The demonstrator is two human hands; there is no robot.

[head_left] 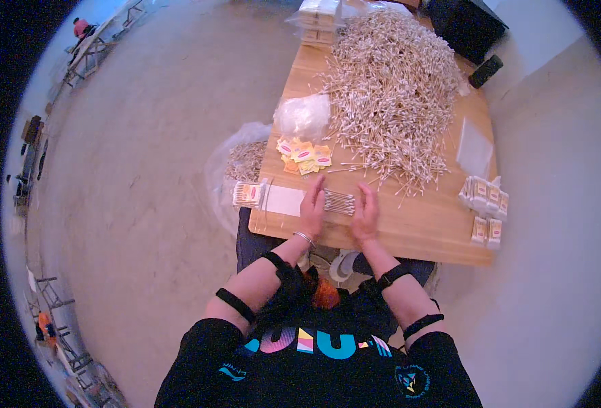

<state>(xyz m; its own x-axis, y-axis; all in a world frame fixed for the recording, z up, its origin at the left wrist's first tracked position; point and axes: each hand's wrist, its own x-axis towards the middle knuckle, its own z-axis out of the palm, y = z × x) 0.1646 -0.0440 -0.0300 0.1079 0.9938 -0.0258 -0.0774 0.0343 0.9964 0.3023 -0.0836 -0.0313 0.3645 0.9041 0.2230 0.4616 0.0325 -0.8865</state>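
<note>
Lying between both hands' fingers (316, 189) — a cotton swab bundle (340, 202).

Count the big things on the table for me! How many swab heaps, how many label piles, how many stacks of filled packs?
Big swab heap: 1
Small swab bundle between left hand and right hand: 1
Yellow label pile: 1
Filled pack stacks, right edge: 1 group
Total: 4

A wooden table (409, 234) sits centre frame, bearing a big heap of cotton swabs (389, 88), yellow paper labels (305, 156), filled packets (485, 207) at right, and a clear bag (303, 115).
</note>
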